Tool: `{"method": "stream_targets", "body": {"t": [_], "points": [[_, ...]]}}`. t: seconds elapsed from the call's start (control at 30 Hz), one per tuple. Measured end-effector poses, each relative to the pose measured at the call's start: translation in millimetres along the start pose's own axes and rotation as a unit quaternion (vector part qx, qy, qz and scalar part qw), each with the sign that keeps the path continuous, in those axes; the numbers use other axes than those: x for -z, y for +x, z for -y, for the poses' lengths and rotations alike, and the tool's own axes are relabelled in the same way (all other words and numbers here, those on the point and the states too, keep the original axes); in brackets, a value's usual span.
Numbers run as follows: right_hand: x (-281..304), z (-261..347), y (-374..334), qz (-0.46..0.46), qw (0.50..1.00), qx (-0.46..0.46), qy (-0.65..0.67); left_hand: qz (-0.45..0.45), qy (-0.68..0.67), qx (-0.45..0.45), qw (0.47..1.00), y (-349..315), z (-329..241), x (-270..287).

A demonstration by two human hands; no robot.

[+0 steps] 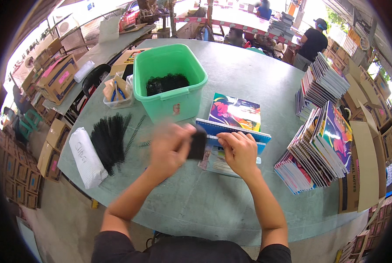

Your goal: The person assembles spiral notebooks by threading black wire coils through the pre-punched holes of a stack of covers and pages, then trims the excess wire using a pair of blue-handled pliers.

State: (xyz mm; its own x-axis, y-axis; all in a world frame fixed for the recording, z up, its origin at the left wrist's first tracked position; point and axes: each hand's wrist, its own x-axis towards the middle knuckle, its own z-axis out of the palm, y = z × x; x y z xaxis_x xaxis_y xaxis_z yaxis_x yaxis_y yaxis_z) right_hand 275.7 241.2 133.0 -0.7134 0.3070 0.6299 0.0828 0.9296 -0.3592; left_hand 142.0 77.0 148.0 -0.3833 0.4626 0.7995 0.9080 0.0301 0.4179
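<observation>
A blue notebook (231,130) stands tilted in front of me with its holed edge up; a colourful cover page (218,158) lies below it. My right hand (241,149) is closed, thumb and forefinger pinching the notebook's upper edge. My left hand (172,144) is smeared by motion, its fingers curled against a dark flat pad (197,143) at the notebook's left end. Left of that hand lies a thin wire coil (144,143), partly hidden. Just behind the notebook is another notebook with a bright printed cover (235,111).
A green tub (169,103) holds black coils. To its left are a bundle of black coils (110,140), a white wrapped package (87,158) and a clear container (118,94) with tools. Notebook stacks (314,149) and an open carton (364,166) stand right. A person (314,44) stands beyond.
</observation>
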Motion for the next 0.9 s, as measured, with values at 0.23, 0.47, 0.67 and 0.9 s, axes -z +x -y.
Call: {"method": "stream_targets", "body": {"t": [0.23,0.47,0.67,0.9], "points": [[6,-1,-4,-0.001,0.999,0.021,-0.046,-0.112,0.001,-0.041,0.993,20,-15,-8],[56,-33,-18,0.026,0.981,-0.152,0.121,0.053,-0.034,-0.034,0.997,18,-15,-19],[26,-61,-53,-0.105,0.85,-0.307,0.415,0.105,-0.034,-0.031,0.993,30,-19,-23],[25,-53,-51,-0.099,0.838,-0.33,0.424,0.182,-0.144,0.078,0.97,28,-20,-36]]}}
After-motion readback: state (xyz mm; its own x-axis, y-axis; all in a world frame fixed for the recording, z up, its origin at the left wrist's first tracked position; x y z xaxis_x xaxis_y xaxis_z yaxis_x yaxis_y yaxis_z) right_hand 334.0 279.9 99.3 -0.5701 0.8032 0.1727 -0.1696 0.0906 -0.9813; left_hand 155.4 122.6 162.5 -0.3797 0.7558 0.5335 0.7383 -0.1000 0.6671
